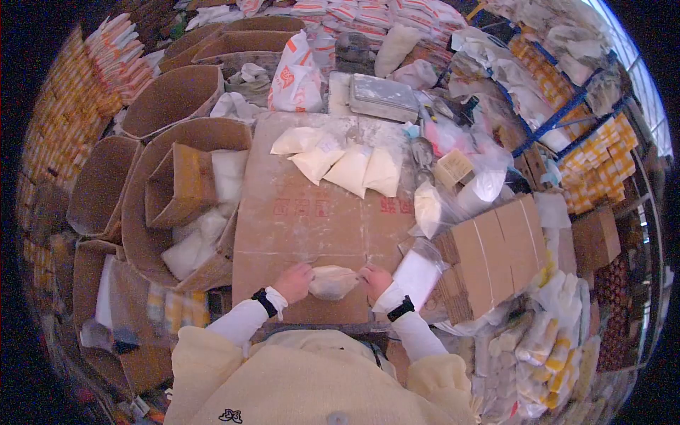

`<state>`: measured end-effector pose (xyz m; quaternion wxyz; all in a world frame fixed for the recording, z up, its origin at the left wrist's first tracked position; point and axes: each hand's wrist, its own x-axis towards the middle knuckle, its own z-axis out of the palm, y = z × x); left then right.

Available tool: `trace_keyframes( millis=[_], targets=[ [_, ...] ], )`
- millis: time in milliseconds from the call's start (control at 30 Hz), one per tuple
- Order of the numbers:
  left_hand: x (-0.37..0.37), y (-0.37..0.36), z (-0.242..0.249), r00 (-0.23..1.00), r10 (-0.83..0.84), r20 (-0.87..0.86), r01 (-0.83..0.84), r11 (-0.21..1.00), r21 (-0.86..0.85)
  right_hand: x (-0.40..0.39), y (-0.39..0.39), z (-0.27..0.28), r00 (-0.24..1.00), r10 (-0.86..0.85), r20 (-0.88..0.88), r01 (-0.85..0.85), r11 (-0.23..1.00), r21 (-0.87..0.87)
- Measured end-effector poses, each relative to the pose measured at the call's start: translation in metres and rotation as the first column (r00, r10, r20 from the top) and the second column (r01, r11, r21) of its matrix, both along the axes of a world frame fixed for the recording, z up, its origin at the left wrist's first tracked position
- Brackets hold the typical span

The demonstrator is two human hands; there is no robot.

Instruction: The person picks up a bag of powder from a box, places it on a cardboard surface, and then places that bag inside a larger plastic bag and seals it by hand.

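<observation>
A small bag of pale powder (333,282) lies near the front edge of the cardboard-covered table (304,241). My left hand (295,282) pinches its left end, and my right hand (375,281) has its fingers closed at the right end. Toward the back of the table, several filled bags (347,168) of cream powder lie side by side. Another such bag (427,210) rests at the right edge. Just right of my right hand is a stack of white sheets or bags (416,275).
Open cardboard boxes (134,177) stand along the left. A metal scale (383,98) and a white-and-orange sack (294,78) are at the back. Folded cartons (492,253) lean at the right, near a blue-framed shelf (559,127) and plastic-wrapped goods (552,347).
</observation>
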<state>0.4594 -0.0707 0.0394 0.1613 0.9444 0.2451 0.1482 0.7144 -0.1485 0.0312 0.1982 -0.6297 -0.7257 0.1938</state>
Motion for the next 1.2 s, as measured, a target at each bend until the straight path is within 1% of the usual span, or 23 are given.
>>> trace_keyframes(
  millis=[100,200,300,400,500,600,700,800,900,1000,1100,1200],
  targets=[
    [0.003,0.000,0.006,0.999,-0.040,0.010,0.039,0.996,0.078,-0.001,0.001,0.001,1.000,-0.006,0.024,0.007,0.999,-0.040],
    [0.006,-0.001,-0.006,0.998,-0.024,0.057,0.024,1.000,0.003,-0.004,0.000,0.007,1.000,-0.022,0.004,0.022,1.000,0.001],
    [0.008,-0.001,-0.012,0.997,-0.024,0.068,0.022,1.000,0.019,-0.002,0.000,-0.004,1.000,0.000,0.023,0.000,0.999,0.033],
    [0.011,-0.001,-0.002,0.989,-0.101,0.106,0.089,0.989,0.117,-0.001,0.001,-0.005,0.999,0.034,0.022,-0.035,0.999,0.036],
    [0.018,-0.002,-0.013,0.999,-0.029,0.026,0.030,0.999,-0.038,-0.005,-0.001,0.002,1.000,0.019,0.014,-0.019,0.997,0.070],
    [0.021,-0.003,-0.009,0.999,-0.044,0.017,0.044,0.999,0.013,-0.006,-0.003,0.008,1.000,-0.023,-0.014,0.023,0.999,0.045],
    [0.023,-0.003,-0.005,0.995,-0.048,0.089,0.041,0.996,0.074,-0.007,-0.003,0.012,1.000,-0.018,-0.004,0.018,0.999,0.046],
    [0.025,-0.003,-0.002,0.993,-0.072,0.090,0.071,0.997,0.014,-0.008,-0.003,0.013,1.000,-0.016,-0.014,0.017,0.999,0.043],
    [0.028,-0.002,-0.005,0.994,-0.063,0.090,0.061,0.998,0.026,-0.009,-0.002,0.014,1.000,-0.022,-0.019,0.023,0.999,0.043],
    [0.033,-0.004,0.006,0.998,-0.069,0.003,0.069,0.996,-0.061,-0.008,-0.001,0.011,1.000,-0.009,-0.025,0.011,0.999,0.046],
    [0.039,-0.005,-0.010,0.999,-0.047,0.004,0.047,0.999,-0.001,-0.008,-0.001,0.012,1.000,0.001,-0.020,0.001,0.997,0.071],
    [0.042,-0.005,0.001,0.999,-0.030,-0.021,0.029,0.998,-0.053,-0.006,0.000,0.007,1.000,-0.004,-0.018,0.005,0.998,0.055]
  ],
)
